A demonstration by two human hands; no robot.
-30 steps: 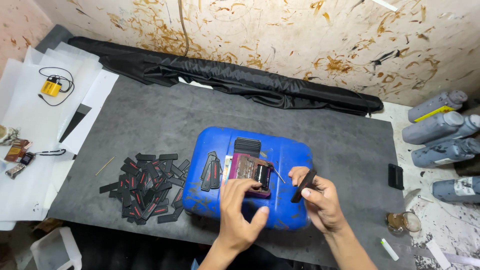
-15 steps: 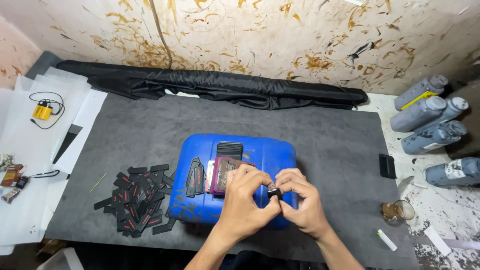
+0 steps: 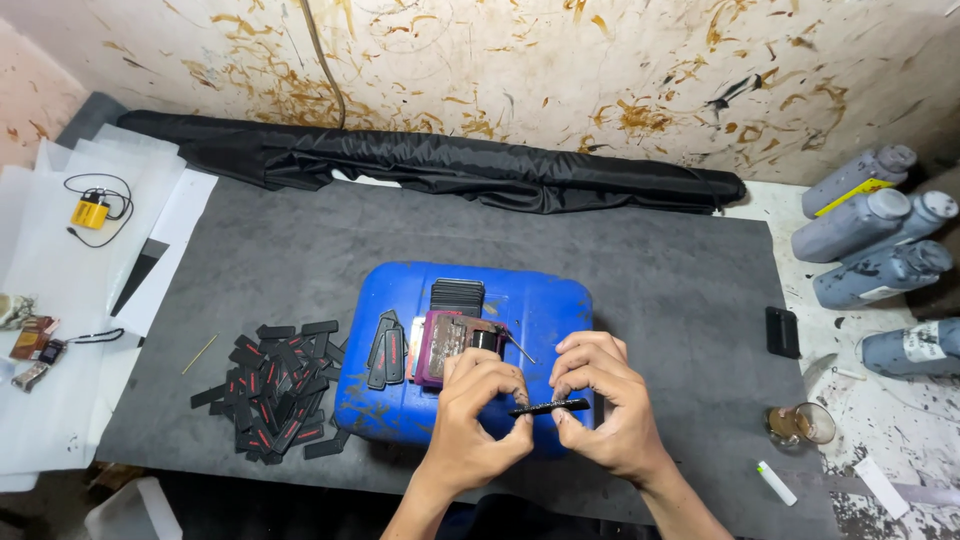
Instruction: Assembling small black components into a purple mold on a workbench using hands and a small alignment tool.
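Both my hands are together now over the blue container (image 3: 545, 300), pinching one thin black strip (image 3: 548, 407) between them. Left hand (image 3: 478, 425) has the strip's left end at thumb and forefinger; right hand (image 3: 600, 415) clamps the right end, fingers curled. A second ago the right hand alone carried the strip off to the side while the left rested by the maroon block (image 3: 440, 345); half a second back the two closed up. So the strip has gone from one-hand carry to a two-hand grip, held level just above the container's front edge, looks like I'm working the piece itself now, bending or fitting it, can't tell which.

Outward: the maroon block with a dark round part sits just behind my left knuckles. Two loose black tags (image 3: 385, 352) lie left of it on the container. Pile of black tags (image 3: 272, 385) on the grey mat (image 3: 650, 260), left of the container, unchanged. Grey bottles (image 3: 870, 225) far right, well apart.
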